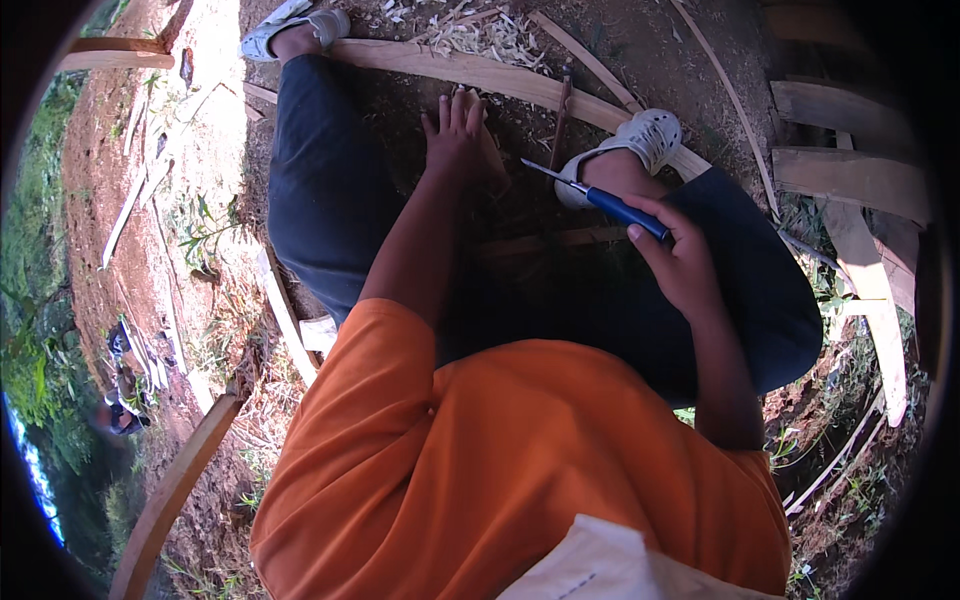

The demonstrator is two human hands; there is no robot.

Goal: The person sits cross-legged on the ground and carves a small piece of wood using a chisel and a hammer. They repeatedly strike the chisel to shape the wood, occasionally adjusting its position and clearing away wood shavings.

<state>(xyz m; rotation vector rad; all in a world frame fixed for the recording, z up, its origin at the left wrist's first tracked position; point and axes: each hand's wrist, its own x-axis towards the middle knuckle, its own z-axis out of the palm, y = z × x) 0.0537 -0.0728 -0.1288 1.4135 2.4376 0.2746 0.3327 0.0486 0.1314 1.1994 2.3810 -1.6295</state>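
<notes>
- Head view, middle of the frame: the right hand (680, 255) is gripping a knife (595, 198) with a blue handle, its fingers curled closed around the handle, and the thin blade is pointing to the upper left, toward the other hand.
- Upper middle of the frame: the left hand (455, 130) is lying with fingers spread open on a short piece of pale wood (490, 150), pressing on it; most of this piece is hidden under the hand.
- Top of the frame: a long wooden plank (480, 72) is lying across the ground behind both hands, with wood shavings (490, 35) just beyond it.
- Upper right: one foot in a white sandal (640, 140) is resting on the plank, near the knife blade.
- Lower half: an orange shirt (520, 460) is filling the frame.
</notes>
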